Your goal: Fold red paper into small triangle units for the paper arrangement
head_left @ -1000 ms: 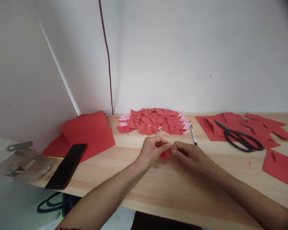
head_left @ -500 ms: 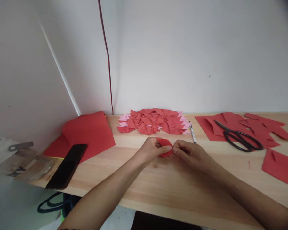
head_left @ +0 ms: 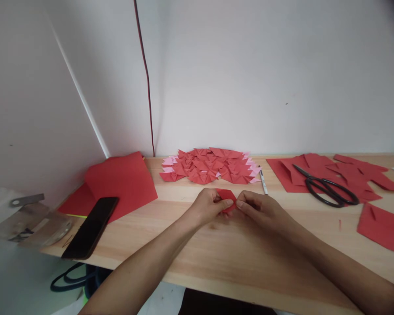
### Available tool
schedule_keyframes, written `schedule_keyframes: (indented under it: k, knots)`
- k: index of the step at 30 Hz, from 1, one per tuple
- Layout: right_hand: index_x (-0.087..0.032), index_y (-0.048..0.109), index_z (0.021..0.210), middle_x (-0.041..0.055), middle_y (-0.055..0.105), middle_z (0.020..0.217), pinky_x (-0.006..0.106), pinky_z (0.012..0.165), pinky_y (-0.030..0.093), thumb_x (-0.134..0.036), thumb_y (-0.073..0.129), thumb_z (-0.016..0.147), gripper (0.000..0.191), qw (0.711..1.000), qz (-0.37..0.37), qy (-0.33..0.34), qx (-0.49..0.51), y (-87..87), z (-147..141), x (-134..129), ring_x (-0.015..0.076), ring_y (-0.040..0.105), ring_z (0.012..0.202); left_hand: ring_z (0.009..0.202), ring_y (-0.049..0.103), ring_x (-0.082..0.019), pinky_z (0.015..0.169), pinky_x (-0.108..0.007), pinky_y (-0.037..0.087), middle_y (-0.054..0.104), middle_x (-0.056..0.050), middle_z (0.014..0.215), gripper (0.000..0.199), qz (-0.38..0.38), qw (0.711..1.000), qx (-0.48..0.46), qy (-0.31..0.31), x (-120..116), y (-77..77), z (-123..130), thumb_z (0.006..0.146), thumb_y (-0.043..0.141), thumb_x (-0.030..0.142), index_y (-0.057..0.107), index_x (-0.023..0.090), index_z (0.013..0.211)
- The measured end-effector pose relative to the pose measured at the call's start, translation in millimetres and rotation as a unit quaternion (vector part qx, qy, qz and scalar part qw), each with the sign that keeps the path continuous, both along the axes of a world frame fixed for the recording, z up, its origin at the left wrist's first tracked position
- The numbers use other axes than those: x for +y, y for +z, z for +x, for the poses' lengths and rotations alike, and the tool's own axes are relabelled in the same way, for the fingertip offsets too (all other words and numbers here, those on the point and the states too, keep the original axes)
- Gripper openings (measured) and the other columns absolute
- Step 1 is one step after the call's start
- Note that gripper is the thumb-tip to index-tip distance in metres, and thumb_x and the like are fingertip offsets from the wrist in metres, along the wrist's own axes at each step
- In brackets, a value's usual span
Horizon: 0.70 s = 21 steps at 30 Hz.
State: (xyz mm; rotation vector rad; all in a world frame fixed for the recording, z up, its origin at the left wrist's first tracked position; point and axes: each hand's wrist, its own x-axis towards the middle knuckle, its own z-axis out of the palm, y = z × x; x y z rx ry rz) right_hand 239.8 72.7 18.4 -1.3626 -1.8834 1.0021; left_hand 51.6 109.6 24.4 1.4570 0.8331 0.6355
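A small folded piece of red paper (head_left: 226,195) is held just above the wooden table, between my two hands. My left hand (head_left: 210,204) grips it with the thumb on top and the fingers beneath. My right hand (head_left: 255,207) pinches its right corner between thumb and forefinger; the other fingers are curled in. Just beyond my hands lies a spread of folded red and pink paper pieces (head_left: 205,166), overlapping in rows. A white marker pen (head_left: 263,181) rests to the right of that spread.
Black-handled scissors (head_left: 328,188) lie on cut red paper (head_left: 310,164) at the right, with another red sheet (head_left: 377,227) nearer. At the left, a phone (head_left: 92,227) overlaps large red sheets (head_left: 121,183). A clear container (head_left: 46,227) stands at the left edge.
My hands stay in nearly the same place. The folded red paper is tilted slightly differently, and more of my left fingers shows beneath it. The other things have not moved.
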Motion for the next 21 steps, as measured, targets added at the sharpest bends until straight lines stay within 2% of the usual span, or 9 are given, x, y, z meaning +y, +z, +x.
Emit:
schedule_keyframes:
  k: [4, 9, 14, 21]
  knots:
    - [-0.02, 0.048, 0.072, -0.0029, 0.043, 0.065, 0.025, 0.053, 0.029, -0.043, 0.041, 0.09, 0.03, 1.0, -0.007, 0.008, -0.008, 1.3, -2.4, -1.7, 0.0119, 0.039, 0.06, 0.057, 0.053, -0.011, 0.056, -0.021, 0.04, 0.058, -0.001, 0.062, 0.025, 0.075, 0.997, 0.026, 0.02, -2.5, 1.6, 1.8, 0.078, 0.058, 0.036, 0.061, 0.012, 0.07]
    - [-0.021, 0.042, 0.067, -0.004, 0.037, 0.062, 0.025, 0.053, 0.027, -0.046, 0.039, 0.091, 0.035, 0.999, 0.004, 0.025, -0.028, -2.1, -1.0, 0.2, 0.0116, 0.036, 0.058, 0.055, 0.047, -0.01, 0.053, -0.021, 0.035, 0.051, 0.001, 0.056, 0.026, 0.119, 0.989, 0.082, 0.009, -2.6, 0.7, 2.2, 0.079, 0.055, 0.034, 0.054, 0.014, 0.062]
    - [-0.02, 0.041, 0.065, -0.0044, 0.035, 0.061, 0.025, 0.053, 0.027, -0.046, 0.04, 0.091, 0.036, 0.999, 0.003, 0.023, -0.032, -5.0, 0.8, 2.0, 0.0114, 0.035, 0.058, 0.05, 0.043, -0.009, 0.047, -0.02, 0.03, 0.049, 0.001, 0.054, 0.03, 0.101, 0.989, 0.106, 0.008, -0.6, -0.5, -0.1, 0.079, 0.056, 0.04, 0.056, 0.013, 0.065]
    - [-0.02, 0.045, 0.067, -0.0032, 0.04, 0.062, 0.025, 0.055, 0.029, -0.045, 0.038, 0.092, 0.035, 0.999, 0.027, 0.004, -0.032, -4.0, 1.0, 2.2, 0.0123, 0.038, 0.06, 0.053, 0.051, -0.01, 0.053, -0.021, 0.039, 0.058, -0.001, 0.06, 0.026, 0.049, 0.996, 0.068, -0.037, 1.1, 2.5, -4.1, 0.079, 0.058, 0.038, 0.058, 0.013, 0.068]
